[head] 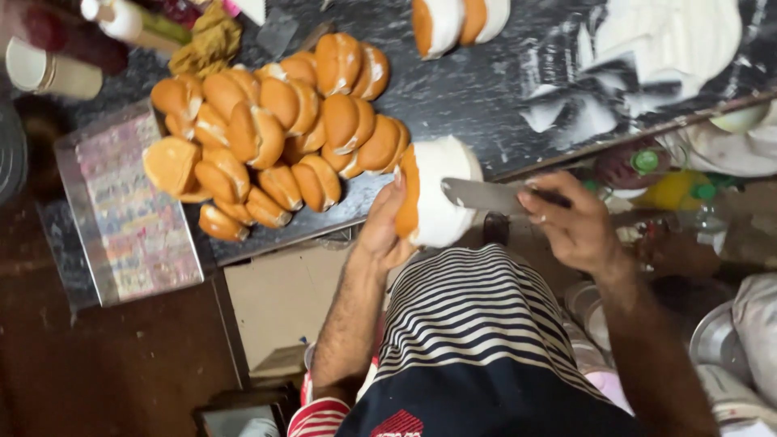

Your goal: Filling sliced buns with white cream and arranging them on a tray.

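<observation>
My left hand (382,231) grips an orange-crusted bun (433,194) whose open face is covered in white cream, held just past the edge of the dark counter (477,93). My right hand (573,222) holds a broad metal knife (481,196), its flat blade lying against the cream on the bun. A big pile of filled buns (271,133) sits on the counter to the left of my left hand, touching it almost. Two more cream-filled buns (457,23) lie at the top edge.
A mound of white cream (664,44) is smeared over the counter at upper right. A metal tray with patterned paper (133,210) lies at the left. Bottles (121,20) and a cup (48,73) stand at upper left; coloured plastic bottles (655,174) and plates (736,146) crowd the right.
</observation>
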